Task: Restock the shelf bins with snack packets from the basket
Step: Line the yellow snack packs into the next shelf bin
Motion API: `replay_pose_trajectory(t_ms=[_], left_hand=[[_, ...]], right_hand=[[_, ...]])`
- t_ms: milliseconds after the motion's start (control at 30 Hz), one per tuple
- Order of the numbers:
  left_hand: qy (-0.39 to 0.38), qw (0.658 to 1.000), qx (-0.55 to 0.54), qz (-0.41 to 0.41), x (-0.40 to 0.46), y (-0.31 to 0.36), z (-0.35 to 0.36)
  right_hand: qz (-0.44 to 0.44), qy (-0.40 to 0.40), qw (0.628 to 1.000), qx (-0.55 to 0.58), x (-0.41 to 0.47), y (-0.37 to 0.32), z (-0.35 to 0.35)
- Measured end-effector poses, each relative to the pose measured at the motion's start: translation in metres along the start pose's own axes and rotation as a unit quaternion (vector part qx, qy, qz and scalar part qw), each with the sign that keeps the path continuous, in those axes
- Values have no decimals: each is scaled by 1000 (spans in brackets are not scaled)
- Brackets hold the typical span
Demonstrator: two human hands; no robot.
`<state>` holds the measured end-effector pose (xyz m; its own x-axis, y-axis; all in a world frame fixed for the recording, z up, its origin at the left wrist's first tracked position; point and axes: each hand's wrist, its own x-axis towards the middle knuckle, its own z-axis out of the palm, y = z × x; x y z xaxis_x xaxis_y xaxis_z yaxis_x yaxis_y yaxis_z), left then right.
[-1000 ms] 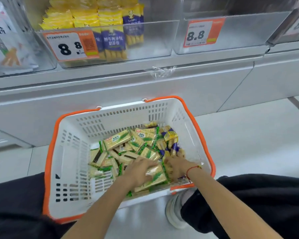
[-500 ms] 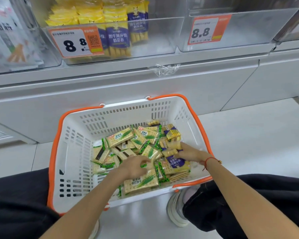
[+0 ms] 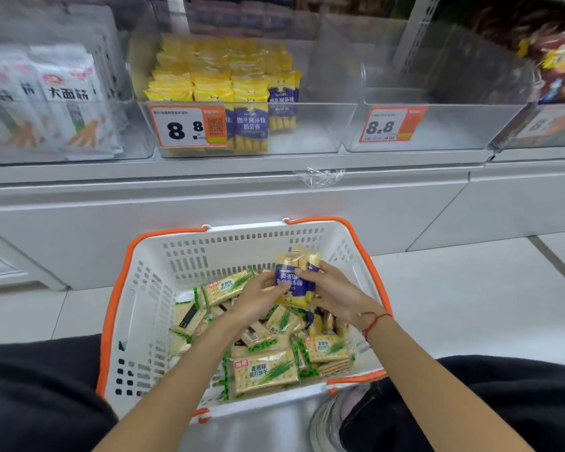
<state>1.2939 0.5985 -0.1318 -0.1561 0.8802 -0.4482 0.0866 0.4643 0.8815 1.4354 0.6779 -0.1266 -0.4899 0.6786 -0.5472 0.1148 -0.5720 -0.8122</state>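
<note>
Both arms reach forward: left hand (image 3: 262,296) and right hand (image 3: 331,293) grip purple-and-yellow snack packets (image 3: 293,282) above the white, orange-rimmed plastic basket (image 3: 150,288) below clear shelf bins (image 3: 437,125).

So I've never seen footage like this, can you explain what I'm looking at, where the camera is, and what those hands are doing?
The camera sits on a person's head, looking down at their own two bare arms. No machine here. On the floor stands a white basket full of cracker packets. Left hand and right hand together hold a purple packet above it. Above is a shelf with clear bins: the middle bin holds matching purple and yellow packets, the bin to its right looks empty.
</note>
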Motion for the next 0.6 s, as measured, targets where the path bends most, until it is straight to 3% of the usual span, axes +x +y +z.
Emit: replay_pose_trajectory(t_ms=[167,300,467,600], left_hand=[[70,994,-79,28,-6,2,-22],[90,976,-194,34,-9,14,-38],[70,965,-250,39,-8,25,-46],[38,962,-270,-6,-10,25,-49]], right_hand=[[0,-26,999,-43,-8,-25,18],[-16,29,997,-71,-14,-50,15],[-20,43,981,-186,-31,-91,9],[-44,80,967,-238,-41,-119,13]])
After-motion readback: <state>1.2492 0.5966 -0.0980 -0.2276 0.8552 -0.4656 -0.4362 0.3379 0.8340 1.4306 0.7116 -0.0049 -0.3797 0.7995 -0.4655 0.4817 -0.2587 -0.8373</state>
